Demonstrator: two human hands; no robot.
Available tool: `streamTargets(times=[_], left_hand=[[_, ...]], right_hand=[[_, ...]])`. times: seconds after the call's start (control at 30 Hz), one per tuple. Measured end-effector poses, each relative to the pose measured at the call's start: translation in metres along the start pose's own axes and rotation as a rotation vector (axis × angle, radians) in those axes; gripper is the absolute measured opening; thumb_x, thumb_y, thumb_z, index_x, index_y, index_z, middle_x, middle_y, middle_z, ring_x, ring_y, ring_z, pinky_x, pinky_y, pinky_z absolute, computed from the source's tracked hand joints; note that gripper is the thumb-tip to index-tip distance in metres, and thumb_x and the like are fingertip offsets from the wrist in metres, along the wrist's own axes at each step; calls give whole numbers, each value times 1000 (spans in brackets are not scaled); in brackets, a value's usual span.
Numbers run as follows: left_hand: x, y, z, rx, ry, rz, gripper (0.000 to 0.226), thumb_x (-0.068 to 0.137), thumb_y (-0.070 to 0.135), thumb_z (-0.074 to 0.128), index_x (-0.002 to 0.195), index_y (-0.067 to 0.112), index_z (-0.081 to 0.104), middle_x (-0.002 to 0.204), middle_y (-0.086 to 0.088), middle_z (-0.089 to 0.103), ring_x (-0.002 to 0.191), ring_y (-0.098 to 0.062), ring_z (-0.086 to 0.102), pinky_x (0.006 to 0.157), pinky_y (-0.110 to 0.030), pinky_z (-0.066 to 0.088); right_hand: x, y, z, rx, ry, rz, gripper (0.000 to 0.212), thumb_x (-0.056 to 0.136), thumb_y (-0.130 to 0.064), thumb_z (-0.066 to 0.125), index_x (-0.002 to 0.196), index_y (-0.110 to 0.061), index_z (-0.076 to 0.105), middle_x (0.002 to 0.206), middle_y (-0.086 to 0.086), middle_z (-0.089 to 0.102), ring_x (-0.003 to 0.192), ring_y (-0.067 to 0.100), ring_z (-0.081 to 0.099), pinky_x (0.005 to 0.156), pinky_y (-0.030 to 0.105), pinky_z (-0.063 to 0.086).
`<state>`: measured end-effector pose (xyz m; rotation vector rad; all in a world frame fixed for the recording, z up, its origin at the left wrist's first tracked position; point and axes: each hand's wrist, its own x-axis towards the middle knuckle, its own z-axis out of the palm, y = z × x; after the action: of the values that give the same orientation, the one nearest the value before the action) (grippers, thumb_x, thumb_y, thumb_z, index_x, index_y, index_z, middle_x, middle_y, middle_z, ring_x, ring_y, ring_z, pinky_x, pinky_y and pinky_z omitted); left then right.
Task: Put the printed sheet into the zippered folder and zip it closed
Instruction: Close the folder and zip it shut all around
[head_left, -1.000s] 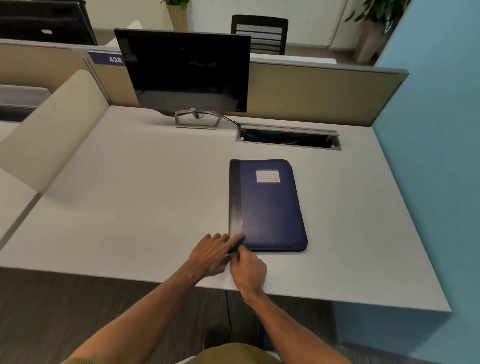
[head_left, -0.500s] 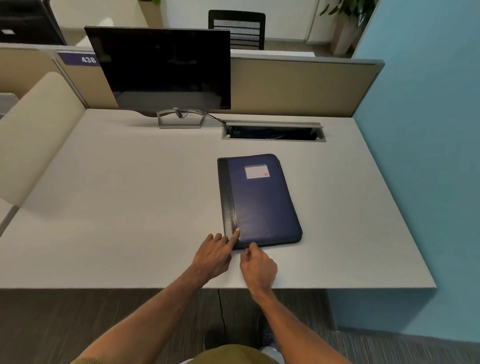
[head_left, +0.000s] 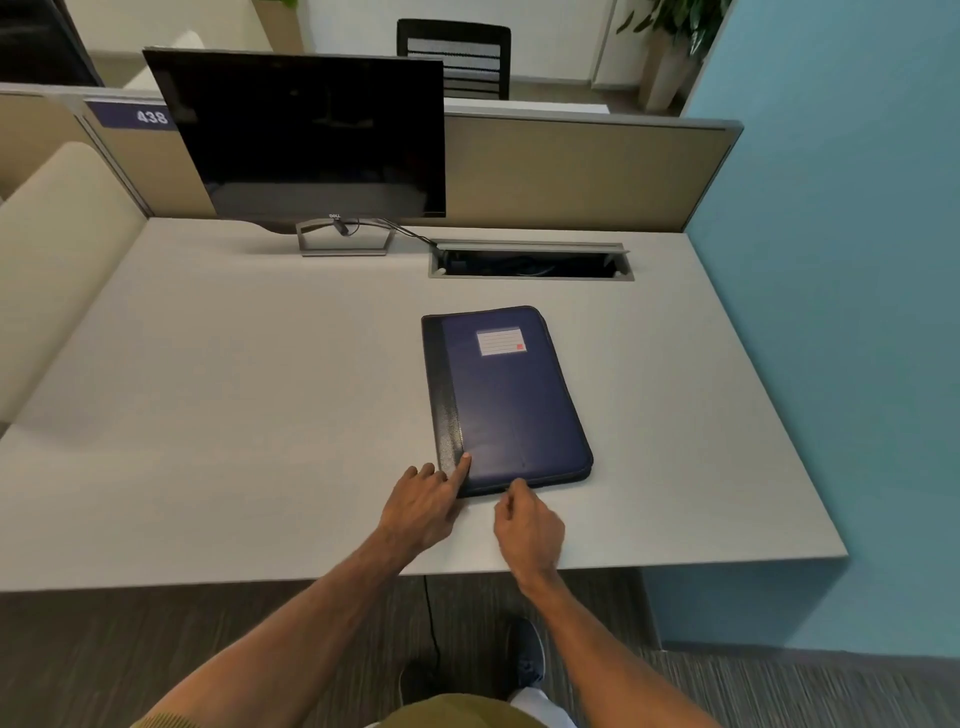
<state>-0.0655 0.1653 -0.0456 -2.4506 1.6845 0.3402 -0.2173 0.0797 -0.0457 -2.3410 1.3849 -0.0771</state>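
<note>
A dark blue zippered folder (head_left: 509, 405) with a black spine strip and a white label (head_left: 501, 341) lies closed and flat on the grey desk (head_left: 234, 389), right of centre. No printed sheet is visible. My left hand (head_left: 421, 512) rests at the folder's near left corner, fingers spread, index fingertip pressing on the spine strip. My right hand (head_left: 530, 525) is at the folder's near edge, fingers pinched together against the zipper line. The zipper pull itself is hidden under those fingers.
A black monitor (head_left: 311, 135) stands at the back of the desk, with a cable slot (head_left: 530, 262) to its right. A tan partition (head_left: 571, 171) runs behind, and a blue wall (head_left: 841, 260) borders the desk's right side. The desk's front edge is just below my hands.
My right hand has slid to the right along the folder's near edge, away from the left corner. My left index finger has stayed on that corner. The camera view shifted.
</note>
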Motion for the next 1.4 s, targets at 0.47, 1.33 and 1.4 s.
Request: streamTargets(times=[0.47, 1.33, 1.4], left_hand=[[-10, -16, 6, 32, 47, -27, 74, 113, 22, 44, 174, 22, 2, 143, -10, 67, 121, -31, 65, 104, -42, 49], [35, 99, -2, -465, 213, -583, 66, 113, 37, 42, 170, 12, 22, 179, -11, 17, 166, -31, 21, 135, -50, 25], [37, 121, -3, -653, 348, -787, 69, 108, 36, 56, 166, 12, 27, 174, -11, 25, 160, -33, 30, 130, -52, 34]], right_hand=[[18, 62, -31, 27, 177, 259, 21, 108, -26, 53, 99, -12, 64, 82, 5, 72, 68, 21, 65, 60, 30, 45], [71, 104, -53, 263, -129, -182, 15, 98, -30, 72, 99, -15, 72, 95, -2, 75, 85, 16, 70, 80, 36, 60], [72, 104, -51, 268, -150, -225, 17, 97, -34, 73, 99, -17, 74, 96, -3, 77, 86, 14, 70, 80, 33, 60]])
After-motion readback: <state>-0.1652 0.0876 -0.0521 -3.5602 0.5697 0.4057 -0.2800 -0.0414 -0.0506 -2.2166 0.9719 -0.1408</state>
